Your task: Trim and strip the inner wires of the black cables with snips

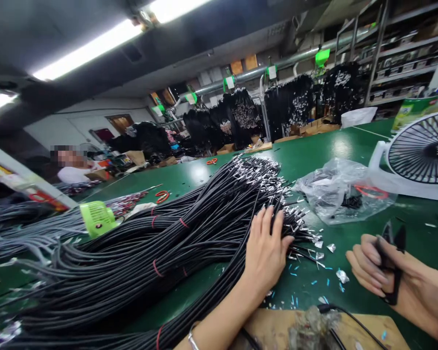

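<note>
A thick bundle of black cables (204,209) runs across the table, its stripped ends (263,177) showing silvery foil and pale wires. My left hand (266,238) lies on the bundle close to those ends, fingers stretched out and the thumb apart. Whether a cable is under the palm is hidden. To the right, my right hand (383,272) is closed around small black scissors (396,279). Their blades point up and stand apart, with nothing seen between them. Red ties (156,267) go around parts of the bundle.
Foil scraps (342,276) and blue bits litter the green table (314,155). A plastic bag (336,189) and a white fan (419,150) stand at the right. A board (379,325) lies in front. Orange scissors (162,196) and a green fan (98,218) are left; a person (75,167) sits beyond.
</note>
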Motion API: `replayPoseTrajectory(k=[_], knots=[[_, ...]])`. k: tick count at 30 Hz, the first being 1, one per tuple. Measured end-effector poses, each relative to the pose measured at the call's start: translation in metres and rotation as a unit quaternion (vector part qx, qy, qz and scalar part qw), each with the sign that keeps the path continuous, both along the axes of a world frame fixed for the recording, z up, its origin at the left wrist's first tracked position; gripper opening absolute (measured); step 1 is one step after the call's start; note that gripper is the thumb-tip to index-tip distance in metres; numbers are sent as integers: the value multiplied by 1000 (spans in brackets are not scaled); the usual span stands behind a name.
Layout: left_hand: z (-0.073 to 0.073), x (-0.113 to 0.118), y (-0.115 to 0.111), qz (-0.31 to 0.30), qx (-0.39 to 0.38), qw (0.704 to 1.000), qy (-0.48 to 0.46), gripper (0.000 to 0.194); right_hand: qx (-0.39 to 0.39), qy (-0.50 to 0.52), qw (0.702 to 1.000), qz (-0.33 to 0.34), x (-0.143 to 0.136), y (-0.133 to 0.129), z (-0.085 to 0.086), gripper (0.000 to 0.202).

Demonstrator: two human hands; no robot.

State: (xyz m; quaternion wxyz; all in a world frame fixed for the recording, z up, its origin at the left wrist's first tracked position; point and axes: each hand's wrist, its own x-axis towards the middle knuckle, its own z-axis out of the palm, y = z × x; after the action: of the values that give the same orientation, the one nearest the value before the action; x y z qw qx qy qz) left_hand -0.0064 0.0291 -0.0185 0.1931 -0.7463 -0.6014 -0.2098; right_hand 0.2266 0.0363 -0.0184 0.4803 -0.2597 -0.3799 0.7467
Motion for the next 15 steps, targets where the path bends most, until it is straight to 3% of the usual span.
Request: replayPoseTrajectory(k=[4, 10, 15], knots=[[3, -3, -4, -5, 41, 998, -44, 17, -20, 41, 997, 63, -1, -2, 8, 30], [-2, 4, -8, -28, -21, 999, -16, 12, -2, 32, 997, 75, -1, -1, 4, 31], [-5, 8, -15, -6, -70, 998, 3, 13, 5, -65, 996, 66, -2, 1, 4, 30]])
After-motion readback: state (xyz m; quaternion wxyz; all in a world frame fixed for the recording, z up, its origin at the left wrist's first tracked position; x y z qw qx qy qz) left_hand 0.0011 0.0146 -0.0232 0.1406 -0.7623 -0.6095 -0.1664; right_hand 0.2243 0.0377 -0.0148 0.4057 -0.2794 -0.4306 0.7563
